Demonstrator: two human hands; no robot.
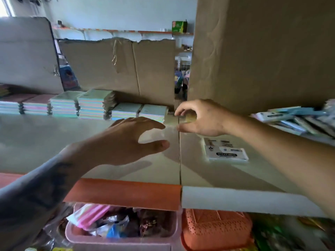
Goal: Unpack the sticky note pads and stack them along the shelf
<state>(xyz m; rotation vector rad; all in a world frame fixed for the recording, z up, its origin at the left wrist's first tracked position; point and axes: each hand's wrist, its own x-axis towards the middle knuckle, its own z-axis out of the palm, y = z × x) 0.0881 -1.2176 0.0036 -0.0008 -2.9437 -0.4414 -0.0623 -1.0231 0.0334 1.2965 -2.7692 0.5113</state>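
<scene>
The shelf [54, 142] is a pale flat surface with an orange front edge on its left section and a white front edge on its right.

**Hands.** The right hand [201, 118] is at 12 o'clock from frame centre, over the seam between the two shelf sections. Its thumb and forefinger are curled and pinch a small transparent wrapper [188, 118]; what the wrapper contains is blurred and cannot be told. The left hand [130, 140] is just at 9 o'clock from the right hand, above the shelf, fingers and thumb spread in an open arc and holding nothing. Its fingertips are just beside the wrapper; contact cannot be told.

**Sticky note pads.** The stacked pads [81, 104], pastel-layered, stand in a row along the back of the shelf from 9 o'clock to 12 o'clock. Stack height is lower at the right end, where the last stack [154, 113] sits just beside the right hand.

**Other items.**
- One sealed white pack [225, 150] lies flat on the shelf at 3 o'clock.
- A loose pile of packs [297, 120] lies at the far 3 o'clock edge.
- Cardboard boxes [262, 51] stand behind the shelf.
- A pink basket [123, 240] and an orange basket [215, 230] sit below the shelf at 6 o'clock.
</scene>
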